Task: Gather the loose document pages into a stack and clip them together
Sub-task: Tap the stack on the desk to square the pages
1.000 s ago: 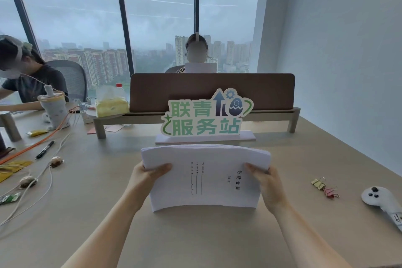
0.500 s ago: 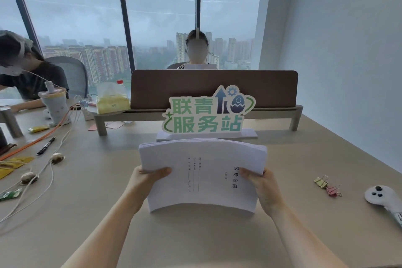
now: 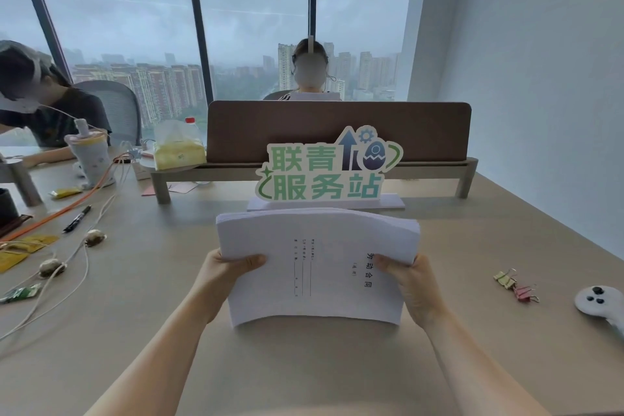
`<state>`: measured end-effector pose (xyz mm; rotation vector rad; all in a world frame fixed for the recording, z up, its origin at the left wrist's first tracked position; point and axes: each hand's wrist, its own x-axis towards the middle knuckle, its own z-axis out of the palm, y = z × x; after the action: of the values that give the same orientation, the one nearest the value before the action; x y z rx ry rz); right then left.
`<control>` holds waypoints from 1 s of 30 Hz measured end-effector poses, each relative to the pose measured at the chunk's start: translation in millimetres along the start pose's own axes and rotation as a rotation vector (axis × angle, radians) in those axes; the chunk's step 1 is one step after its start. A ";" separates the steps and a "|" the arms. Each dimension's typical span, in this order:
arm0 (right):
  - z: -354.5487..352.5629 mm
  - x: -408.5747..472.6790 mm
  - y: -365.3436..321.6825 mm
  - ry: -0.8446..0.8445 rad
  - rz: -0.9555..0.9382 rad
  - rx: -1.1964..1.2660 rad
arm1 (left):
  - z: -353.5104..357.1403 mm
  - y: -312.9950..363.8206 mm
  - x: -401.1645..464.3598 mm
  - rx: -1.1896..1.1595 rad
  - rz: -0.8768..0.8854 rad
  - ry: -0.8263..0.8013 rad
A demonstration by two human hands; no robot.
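Observation:
A thick stack of white document pages stands on its long lower edge on the beige table, bowed slightly, printed cover facing me. My left hand grips its left side with the thumb across the front. My right hand grips the right side the same way. The top edges of the sheets are nearly level. Two binder clips lie on the table to the right, one yellow-green and one pink, well apart from my right hand.
A green-lettered sign stands just behind the stack, before a brown divider on a shelf. A white controller lies at the far right. Cables, a black pen, packets and a cup crowd the left side. Two people sit beyond.
The stack has stayed upright between both hands and shifted only slightly; the grips are unchanged. My view has drifted a little.

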<state>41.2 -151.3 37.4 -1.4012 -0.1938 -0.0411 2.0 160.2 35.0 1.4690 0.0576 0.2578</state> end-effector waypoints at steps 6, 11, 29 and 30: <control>-2.6 7.4 -10.2 -0.036 -0.068 0.050 | -4.4 9.0 3.6 0.015 0.075 -0.018; -5.0 -2.6 15.5 -0.055 0.071 0.007 | -8.9 -26.3 -8.6 0.024 -0.064 -0.019; 0.8 -0.1 40.4 -0.013 0.111 0.000 | -5.2 -48.6 -15.9 -0.013 -0.112 0.007; 2.1 -1.2 39.2 -0.010 0.121 -0.001 | -3.9 -48.5 -17.2 -0.020 -0.112 0.022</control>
<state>45.3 -142.7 -0.6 -1.4122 -0.1172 0.0656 -8.8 156.5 -15.3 1.4380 0.1545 0.1827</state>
